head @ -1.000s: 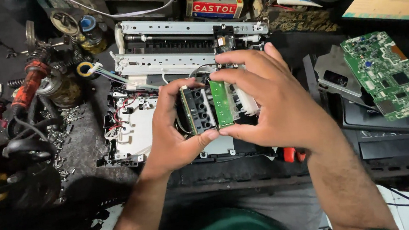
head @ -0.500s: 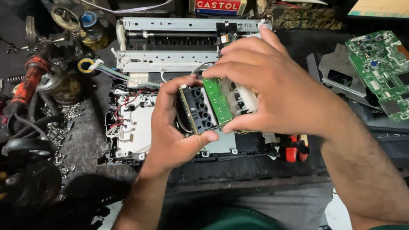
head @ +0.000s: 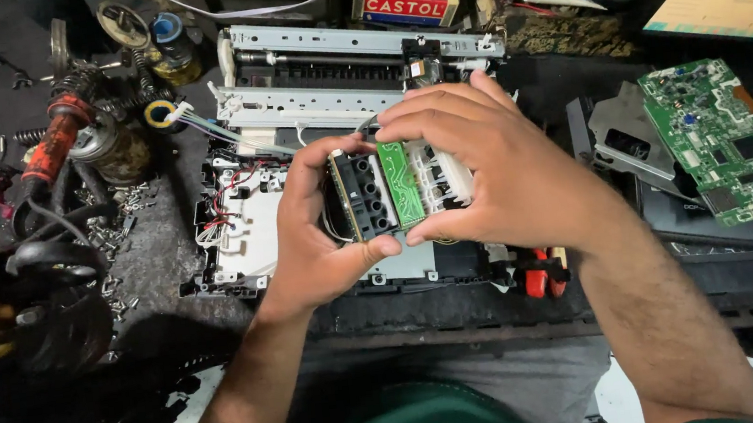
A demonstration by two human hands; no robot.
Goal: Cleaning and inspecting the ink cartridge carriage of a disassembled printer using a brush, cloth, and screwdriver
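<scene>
Got the printer carriage [head: 397,186] up in both hands, dead centre of my view, right above the stripped printer base [head: 246,242] on the bench. My left hand [head: 314,236] is curled around its black end, thumb pressed along the bottom edge and fingers wrapped behind. My right hand [head: 501,167] is clamped over the white end from about 3 o'clock, fingers across the top and thumb underneath. There's a little green board strip running down the middle of the part, facing me. At 12 o'clock from my hands sits the metal rail frame [head: 352,57], with a red and white box [head: 405,2] just past it. A loose green circuit board [head: 724,137] lies out at 3 o'clock, well apart. Over at 9 o'clock is a pile of springs and greasy parts [head: 51,178], and red-handled pliers [head: 539,271] peek out under my right wrist.
</scene>
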